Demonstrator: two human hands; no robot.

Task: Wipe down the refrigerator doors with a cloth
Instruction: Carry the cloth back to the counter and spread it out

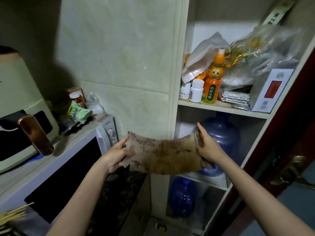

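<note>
A stained beige cloth [163, 154] hangs stretched between both hands at chest height, in front of the tiled wall. My left hand [117, 155] grips its left edge, thumb on top. At the other edge my right hand [207, 147] pinches the cloth, with the index finger pointing up. No refrigerator door shows in this view.
A white microwave [105, 135] sits at the left with an air fryer [20, 120] and snack packets on top. An open shelf unit [221, 108] on the right holds bottles, bags, a box and blue water jugs [223, 133]. A dark red door with a brass handle [293, 171] stands at far right.
</note>
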